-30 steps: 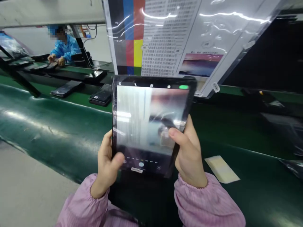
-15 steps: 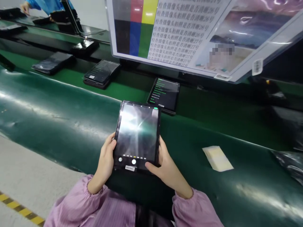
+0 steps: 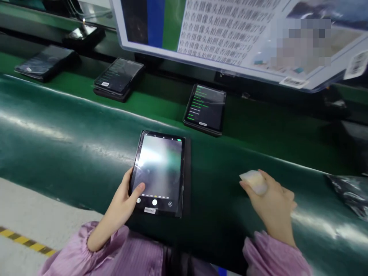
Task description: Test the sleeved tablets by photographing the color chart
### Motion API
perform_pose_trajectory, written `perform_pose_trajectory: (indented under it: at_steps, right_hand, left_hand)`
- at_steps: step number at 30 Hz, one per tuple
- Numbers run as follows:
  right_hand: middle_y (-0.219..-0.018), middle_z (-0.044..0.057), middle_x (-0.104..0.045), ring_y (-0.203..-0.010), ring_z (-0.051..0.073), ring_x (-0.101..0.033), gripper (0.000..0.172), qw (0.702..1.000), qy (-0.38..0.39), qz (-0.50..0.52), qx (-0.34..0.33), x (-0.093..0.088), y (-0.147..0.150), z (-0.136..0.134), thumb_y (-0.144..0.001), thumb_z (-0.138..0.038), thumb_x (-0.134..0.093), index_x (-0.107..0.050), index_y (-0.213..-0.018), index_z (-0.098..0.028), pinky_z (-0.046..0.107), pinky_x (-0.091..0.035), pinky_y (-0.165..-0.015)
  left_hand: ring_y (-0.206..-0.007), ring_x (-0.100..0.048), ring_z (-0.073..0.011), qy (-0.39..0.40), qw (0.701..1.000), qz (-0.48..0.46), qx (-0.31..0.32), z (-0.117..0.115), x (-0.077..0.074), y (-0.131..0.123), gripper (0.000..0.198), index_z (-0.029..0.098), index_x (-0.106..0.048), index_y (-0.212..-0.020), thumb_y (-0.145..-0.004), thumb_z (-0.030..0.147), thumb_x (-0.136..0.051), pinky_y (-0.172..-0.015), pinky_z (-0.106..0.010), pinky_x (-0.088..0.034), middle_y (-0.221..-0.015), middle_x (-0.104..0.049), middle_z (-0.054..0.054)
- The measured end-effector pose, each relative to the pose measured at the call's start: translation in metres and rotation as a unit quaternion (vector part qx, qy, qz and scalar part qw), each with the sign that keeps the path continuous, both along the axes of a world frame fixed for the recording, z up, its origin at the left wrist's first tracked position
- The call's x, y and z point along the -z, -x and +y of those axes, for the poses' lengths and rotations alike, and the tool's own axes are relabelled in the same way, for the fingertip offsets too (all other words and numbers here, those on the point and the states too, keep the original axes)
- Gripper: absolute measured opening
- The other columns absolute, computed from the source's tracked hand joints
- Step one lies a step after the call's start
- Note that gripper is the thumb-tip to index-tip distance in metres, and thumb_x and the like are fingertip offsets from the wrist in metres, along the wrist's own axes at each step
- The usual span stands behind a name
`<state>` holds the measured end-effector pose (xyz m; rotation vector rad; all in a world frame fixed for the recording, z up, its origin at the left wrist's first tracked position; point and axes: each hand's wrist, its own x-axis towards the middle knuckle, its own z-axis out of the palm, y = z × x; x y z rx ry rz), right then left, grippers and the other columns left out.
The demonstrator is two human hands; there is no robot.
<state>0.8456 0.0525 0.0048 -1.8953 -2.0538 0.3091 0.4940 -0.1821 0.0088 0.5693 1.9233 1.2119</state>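
Note:
A black tablet (image 3: 161,168) in clear film shows a camera screen with a bright reflection and a round shutter button. My left hand (image 3: 122,203) grips its left edge, thumb over the lower left of the screen and fingers hidden behind. Well to the right, my right hand (image 3: 273,203) is closed on a pale cream cloth pad (image 3: 254,181), pinched between thumb and fingers. The pad's left corner sticks out past the thumb. Both hands are above the green mat (image 3: 71,142) at the bench's front edge.
Behind the mat lie a tablet with green text lines (image 3: 207,107), a stack of tablets (image 3: 119,78) and a further dark tablet (image 3: 46,61). A laminated chart (image 3: 212,57) with color blocks and printed text hangs above. Crumpled dark plastic (image 3: 349,193) lies at the right.
My right hand has let go of the tablet, moved right and taken hold of the pad. The tablet, now in my left hand alone, sits slightly lower and further left in view.

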Motion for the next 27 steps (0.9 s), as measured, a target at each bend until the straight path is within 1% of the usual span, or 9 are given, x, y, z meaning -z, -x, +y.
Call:
perform_pose_trajectory:
  at_steps: [2,3,5,6,8,10,14,19,27]
  right_hand:
    - [-0.127,0.017,-0.065,-0.125,0.048,-0.054,0.067,0.992,0.024,0.102,-0.064,-0.005,0.026,-0.013,-0.079,-0.061,-0.077,-0.061,-0.134,-0.026,0.076,-0.04,-0.104]
    - [-0.132,0.015,-0.064,-0.124,0.042,-0.058,0.066,0.977,0.048,0.183,-0.103,-0.008,0.041,-0.021,-0.079,-0.055,-0.08,-0.058,-0.135,-0.027,0.069,-0.045,-0.106]
    - [-0.141,0.012,-0.06,-0.128,0.034,-0.06,0.067,0.919,0.113,0.33,-0.182,-0.013,0.071,-0.038,-0.083,-0.044,-0.084,-0.051,-0.14,-0.032,0.058,-0.05,-0.108]
    - [-0.143,0.011,-0.059,-0.131,0.031,-0.06,0.068,0.89,0.136,0.38,-0.212,-0.014,0.084,-0.045,-0.084,-0.039,-0.084,-0.048,-0.142,-0.034,0.054,-0.052,-0.108]
    - [-0.146,0.01,-0.057,-0.134,0.028,-0.058,0.068,0.851,0.152,0.433,-0.256,-0.014,0.105,-0.057,-0.087,-0.031,-0.082,-0.046,-0.145,-0.036,0.049,-0.054,-0.108]
    - [-0.145,0.011,-0.057,-0.135,0.029,-0.058,0.062,0.833,0.142,0.452,-0.285,-0.013,0.119,-0.062,-0.089,-0.029,-0.081,-0.049,-0.142,-0.035,0.048,-0.055,-0.107]
    - [-0.141,0.012,-0.058,-0.131,0.03,-0.06,0.049,0.819,0.13,0.457,-0.321,-0.009,0.132,-0.061,-0.089,-0.028,-0.08,-0.057,-0.133,-0.033,0.047,-0.061,-0.098]
    - [-0.14,0.011,-0.059,-0.129,0.03,-0.061,0.049,0.819,0.114,0.451,-0.337,-0.006,0.134,-0.06,-0.088,-0.022,-0.082,-0.059,-0.129,-0.033,0.047,-0.062,-0.094]
    - [-0.141,0.01,-0.058,-0.132,0.029,-0.059,0.055,0.817,0.104,0.452,-0.343,-0.001,0.134,-0.062,-0.086,-0.015,-0.081,-0.058,-0.132,-0.034,0.046,-0.061,-0.095]
  left_hand:
    - [-0.148,-0.05,-0.0328,0.01,1.0,0.005,0.026,-0.002,-0.001,0.002,0.072,0.026,-0.043,-0.152,-0.091,0.053,-0.07,-0.121,-0.05,-0.044,-0.157,-0.054,-0.011]
    - [-0.149,-0.048,-0.0332,0.015,0.999,0.011,0.032,-0.003,-0.001,0.002,0.077,0.026,-0.04,-0.154,-0.089,0.053,-0.072,-0.12,-0.05,-0.044,-0.159,-0.052,-0.012]
    - [-0.151,-0.044,-0.0343,0.025,0.999,0.023,0.04,-0.003,-0.003,0.002,0.085,0.026,-0.036,-0.156,-0.086,0.053,-0.076,-0.121,-0.05,-0.044,-0.162,-0.048,-0.012]
    - [-0.152,-0.043,-0.0349,0.03,0.998,0.028,0.044,-0.003,-0.005,0.002,0.088,0.026,-0.036,-0.157,-0.084,0.053,-0.078,-0.121,-0.051,-0.044,-0.163,-0.046,-0.013]
    - [-0.152,-0.042,-0.0361,0.034,0.997,0.04,0.051,-0.002,-0.007,0.001,0.092,0.026,-0.035,-0.157,-0.081,0.053,-0.081,-0.12,-0.051,-0.045,-0.163,-0.045,-0.013]
    - [-0.152,-0.043,-0.0372,0.037,0.996,0.053,0.062,-0.003,-0.008,0.001,0.094,0.026,-0.035,-0.157,-0.08,0.052,-0.082,-0.119,-0.051,-0.046,-0.163,-0.045,-0.013]
    - [-0.15,-0.044,-0.0395,0.052,0.993,0.071,0.079,-0.005,-0.004,0.002,0.1,0.027,-0.03,-0.16,-0.079,0.05,-0.083,-0.118,-0.054,-0.046,-0.163,-0.043,-0.015]
    - [-0.151,-0.042,-0.0412,0.058,0.991,0.079,0.092,-0.007,-0.002,0.002,0.11,0.028,-0.021,-0.164,-0.076,0.049,-0.084,-0.119,-0.058,-0.044,-0.165,-0.04,-0.017]
    - [-0.151,-0.04,-0.0445,0.083,0.983,0.123,0.107,-0.004,-0.007,0.001,0.126,0.027,-0.012,-0.167,-0.07,0.049,-0.089,-0.121,-0.061,-0.04,-0.164,-0.037,-0.018]
